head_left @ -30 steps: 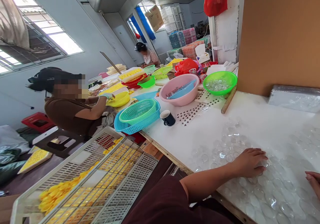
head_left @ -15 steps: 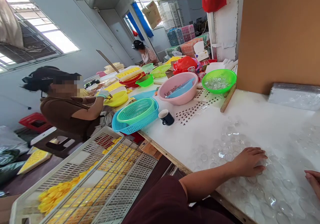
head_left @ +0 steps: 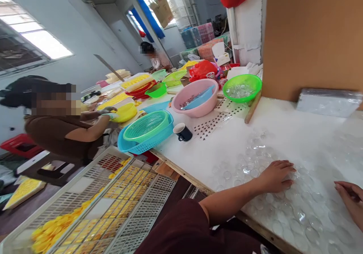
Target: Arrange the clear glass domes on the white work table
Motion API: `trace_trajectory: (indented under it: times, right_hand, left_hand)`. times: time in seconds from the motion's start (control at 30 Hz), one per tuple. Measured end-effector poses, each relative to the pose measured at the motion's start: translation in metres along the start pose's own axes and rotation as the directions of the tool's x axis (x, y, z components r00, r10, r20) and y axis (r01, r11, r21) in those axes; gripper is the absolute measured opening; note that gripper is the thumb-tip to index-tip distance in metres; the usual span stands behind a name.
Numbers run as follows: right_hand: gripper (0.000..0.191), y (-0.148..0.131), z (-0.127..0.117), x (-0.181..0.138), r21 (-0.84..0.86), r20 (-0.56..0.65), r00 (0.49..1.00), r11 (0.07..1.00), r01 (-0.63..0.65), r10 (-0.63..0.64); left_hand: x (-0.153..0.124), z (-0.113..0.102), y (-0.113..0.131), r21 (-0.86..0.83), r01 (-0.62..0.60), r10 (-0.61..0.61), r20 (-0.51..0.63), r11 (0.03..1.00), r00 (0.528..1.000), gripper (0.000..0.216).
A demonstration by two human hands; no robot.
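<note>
My left hand (head_left: 276, 176) lies palm down on a spread of clear round plastic discs (head_left: 300, 216). Its fingers are stretched out and the thumb stands apart from them; the surface under the palm is hidden. At the right edge, my right hand (head_left: 350, 201) is above the white tabletop (head_left: 218, 152), partly cut off by the frame. The tips of its thumb and forefinger come together in a pinch, and whatever might be between them is too small to make out. More of the clear discs lie around both hands.
A dark mug (head_left: 183, 132), a pink basin (head_left: 195, 99), a green bowl (head_left: 242, 89) of clear pieces and nested baskets (head_left: 146, 133) stand beyond. A cardboard panel (head_left: 312, 38) rises at right. White crates (head_left: 93, 208) with yellow pieces sit lower left. A co-worker (head_left: 65, 129) sits at left.
The view has turned slightly, so the room shifts left. More of my right hand shows at the right edge. My left hand stays on the discs.
</note>
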State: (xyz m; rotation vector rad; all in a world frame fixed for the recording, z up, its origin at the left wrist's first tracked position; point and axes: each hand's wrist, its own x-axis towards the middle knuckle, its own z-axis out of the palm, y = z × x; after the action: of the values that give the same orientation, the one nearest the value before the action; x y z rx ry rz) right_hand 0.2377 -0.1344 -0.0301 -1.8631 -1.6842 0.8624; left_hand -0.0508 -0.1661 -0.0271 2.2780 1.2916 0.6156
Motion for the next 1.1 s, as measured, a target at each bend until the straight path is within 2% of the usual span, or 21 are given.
trace_trajectory:
  times: [0.07,0.13,0.33,0.47,0.7,0.9,1.1]
  right_hand:
    - [0.036,-0.009,0.002,-0.004,0.011,-0.045,0.997,0.998,0.064,-0.064]
    - [0.043,-0.018,0.005,-0.008,0.056,-0.145,0.981,0.989,0.136,-0.126]
    - [0.038,-0.031,0.008,-0.009,0.120,-0.191,0.961,0.967,0.226,-0.201]
    - [0.029,-0.032,0.009,-0.010,0.142,-0.200,0.951,0.954,0.266,-0.235]
    - [0.021,-0.035,0.021,-0.006,0.193,-0.174,0.946,0.933,0.305,-0.274]
    - [0.020,-0.035,0.023,-0.005,0.208,-0.202,0.941,0.927,0.311,-0.270]
    - [0.019,-0.035,0.024,-0.005,0.164,-0.207,0.932,0.928,0.334,-0.299]
  left_hand:
    - [0.001,-0.001,-0.001,-0.005,0.008,-0.008,0.003,1.000,1.000,0.045]
    - [0.001,-0.003,-0.002,-0.008,0.009,-0.009,-0.003,1.000,1.000,0.045]
    - [0.007,-0.009,-0.010,-0.026,-0.014,0.012,-0.078,1.000,0.997,0.039]
    - [0.008,-0.015,-0.005,-0.044,0.025,-0.029,-0.099,0.999,0.995,0.033]
    - [0.017,-0.026,0.002,-0.068,0.090,-0.094,-0.054,0.994,0.994,0.027]
    - [0.032,-0.038,0.007,-0.247,0.263,-0.257,0.057,0.933,0.965,0.030]
    - [0.055,-0.045,0.003,-0.320,0.276,-0.268,0.068,0.906,0.961,0.032]
